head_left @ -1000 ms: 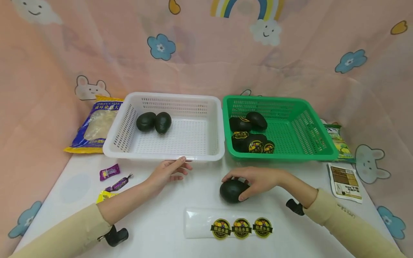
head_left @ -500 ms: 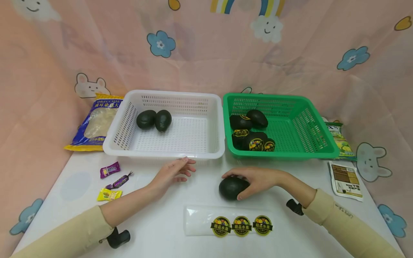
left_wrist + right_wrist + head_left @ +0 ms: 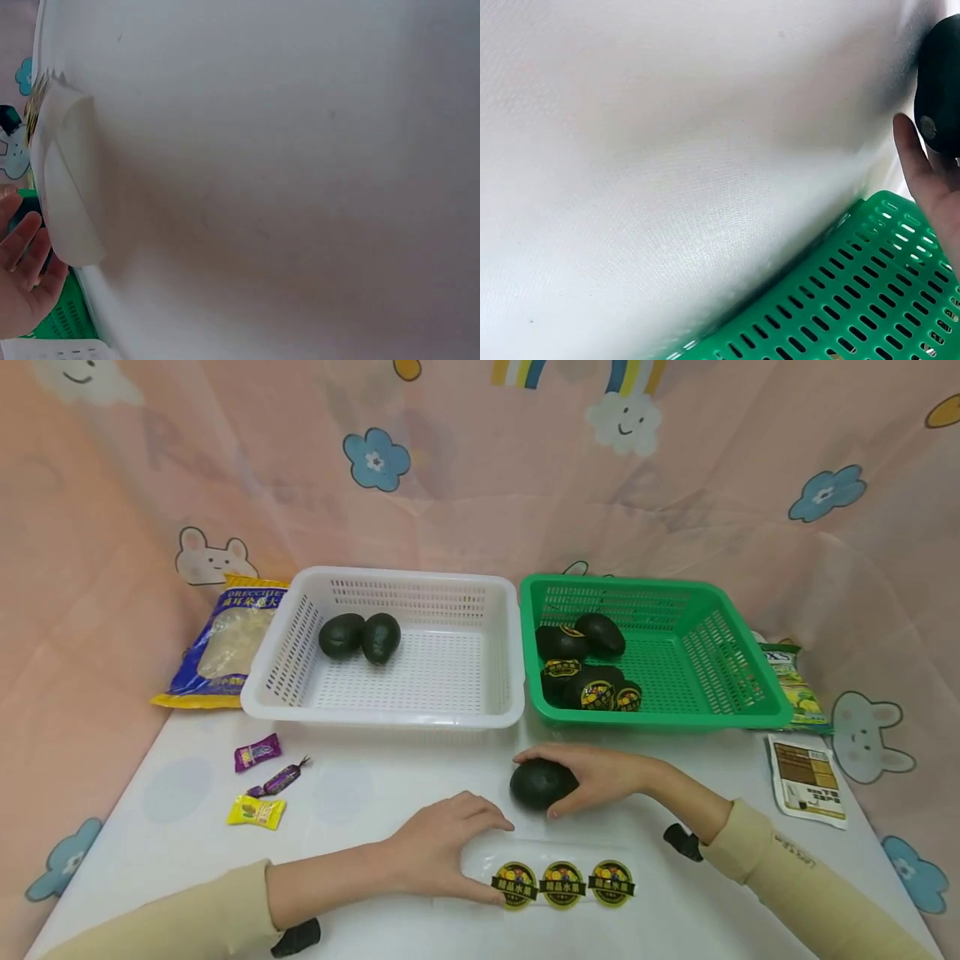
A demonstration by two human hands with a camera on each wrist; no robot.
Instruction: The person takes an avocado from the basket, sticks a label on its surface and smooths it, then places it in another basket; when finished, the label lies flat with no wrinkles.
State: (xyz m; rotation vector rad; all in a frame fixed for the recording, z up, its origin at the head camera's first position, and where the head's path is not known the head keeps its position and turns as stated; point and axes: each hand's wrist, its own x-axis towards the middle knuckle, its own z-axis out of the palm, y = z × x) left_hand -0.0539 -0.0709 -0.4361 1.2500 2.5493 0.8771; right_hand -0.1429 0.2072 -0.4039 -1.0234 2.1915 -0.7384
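My right hand (image 3: 600,777) grips a dark green avocado (image 3: 542,783) on the white table, fingers over its far side and thumb at its near side. In the right wrist view the avocado (image 3: 941,86) shows at the right edge. My left hand (image 3: 442,847) reaches over the left part of a clear sticker sheet (image 3: 480,860), thumb and fingers spread apart. Its thumb tip lies right at the leftmost of three round black-and-gold stickers (image 3: 562,883). In the left wrist view the sheet (image 3: 79,180) looks curled beside the fingers.
Behind stand a white basket (image 3: 382,720) with two plain avocados (image 3: 381,638) and a green basket (image 3: 667,720) with several avocados, most showing stickers. Wrapped candies (image 3: 257,812) lie at left. Food bags (image 3: 225,643) and a white-brown packet (image 3: 806,781) flank the baskets.
My left hand has come down from the white basket's front edge to the sticker sheet, its fingers spreading. My right hand stays on the avocado, barely shifted.
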